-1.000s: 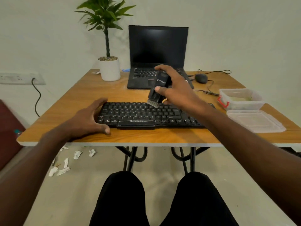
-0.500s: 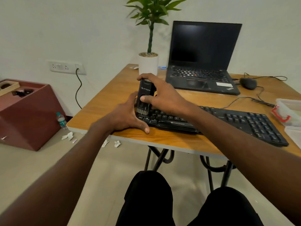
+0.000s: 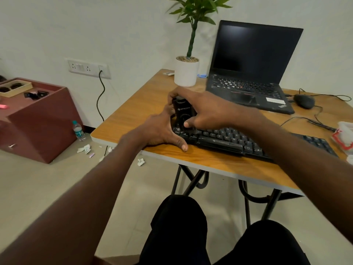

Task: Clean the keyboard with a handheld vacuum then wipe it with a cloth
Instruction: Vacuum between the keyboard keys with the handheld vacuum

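A black keyboard [image 3: 236, 141] lies along the near edge of the wooden table [image 3: 133, 111]. My right hand [image 3: 206, 109] grips a small black handheld vacuum [image 3: 183, 115], held upright with its nozzle end down on the keyboard's left end. My left hand [image 3: 160, 131] rests on the table against the keyboard's left edge, thumb stretched along its front, fingers partly hidden behind the vacuum. No cloth is in view.
An open black laptop [image 3: 248, 73], a white potted plant [image 3: 186, 72] and a wired mouse [image 3: 303, 101] stand at the back. A plastic container [image 3: 343, 136] sits at the right edge. A maroon box [image 3: 38, 119], a water bottle [image 3: 78, 131] and paper scraps are on the floor.
The vacuum travelled from the keyboard's middle to its left end, next to my left hand. My view swung left and leaned closer.
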### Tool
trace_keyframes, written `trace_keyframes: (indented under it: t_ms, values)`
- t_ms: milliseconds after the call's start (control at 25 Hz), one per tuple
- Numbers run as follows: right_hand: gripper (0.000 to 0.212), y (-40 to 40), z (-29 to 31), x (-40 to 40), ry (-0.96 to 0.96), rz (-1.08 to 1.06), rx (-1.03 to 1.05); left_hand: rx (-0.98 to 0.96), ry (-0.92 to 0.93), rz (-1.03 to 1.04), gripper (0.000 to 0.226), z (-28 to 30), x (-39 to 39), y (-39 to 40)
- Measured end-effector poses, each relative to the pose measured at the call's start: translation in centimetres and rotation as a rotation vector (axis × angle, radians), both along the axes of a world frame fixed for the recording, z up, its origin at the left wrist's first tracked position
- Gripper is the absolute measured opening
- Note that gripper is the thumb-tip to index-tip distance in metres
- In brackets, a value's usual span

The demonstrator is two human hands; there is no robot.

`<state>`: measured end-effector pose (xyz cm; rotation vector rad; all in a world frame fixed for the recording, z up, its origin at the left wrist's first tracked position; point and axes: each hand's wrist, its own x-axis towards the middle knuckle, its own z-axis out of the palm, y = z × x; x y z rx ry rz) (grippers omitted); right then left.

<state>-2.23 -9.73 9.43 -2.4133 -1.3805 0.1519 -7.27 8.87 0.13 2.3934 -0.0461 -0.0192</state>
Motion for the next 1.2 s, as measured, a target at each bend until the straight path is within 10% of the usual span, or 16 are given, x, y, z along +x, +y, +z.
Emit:
trace_keyframes:
  t_ms: [520,1000,1200]
  values:
    - [0.067,0.5,-0.7,0.3,-0.005,-0.167,0.132,-0.009,0.018,0.022,0.150,0.0,-0.2,-0.1]
    - [0.075,-3.0,1.9,-0.7,-0.140,-0.172,-0.185,0.019,0.010,-0.001,0.152,-0.1,0.1,0.0]
    - [0.064,-3.0,-0.2,-0.6,-0.059,-0.167,0.050,0.022,0.027,-0.009,0.150,0.0,0.0,-0.1]
